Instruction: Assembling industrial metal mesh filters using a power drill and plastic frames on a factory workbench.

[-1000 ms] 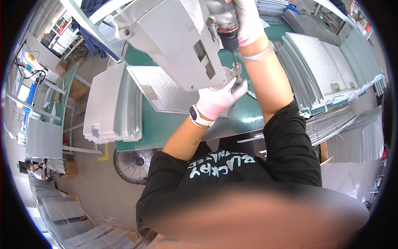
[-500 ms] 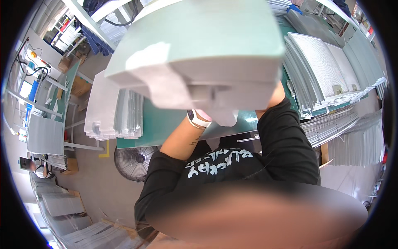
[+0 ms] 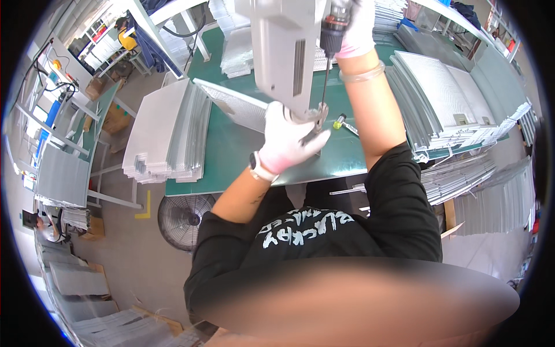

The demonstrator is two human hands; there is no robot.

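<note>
A power screwdriver [image 3: 334, 30] hangs nearly upright in my right hand [image 3: 359, 32], white-gloved and closed round its body. The long thin bit [image 3: 325, 84] points down to a small metal piece [image 3: 319, 115]. At that piece my left hand [image 3: 286, 139], also in a white glove, is closed, with thumb and fingers about it; slight blur hides the exact grip. Right beside my left hand, a large pale grey housing [image 3: 283, 58] with a dark slotted strip stands on end. A perforated pale panel [image 3: 234, 104] leans behind my left wrist.
On the green table [image 3: 231, 179] lies a small tool with a yellow-green end [image 3: 340, 121]. Stacks of pale panels stand at the left [image 3: 156, 130] and right [image 3: 439, 92]. A floor fan [image 3: 188, 222] sits below the table's left front edge.
The grey housing has gone from lying broad across my view to standing on end, farther away. My right hand now holds the screwdriver, and my left hand is at the small metal piece.
</note>
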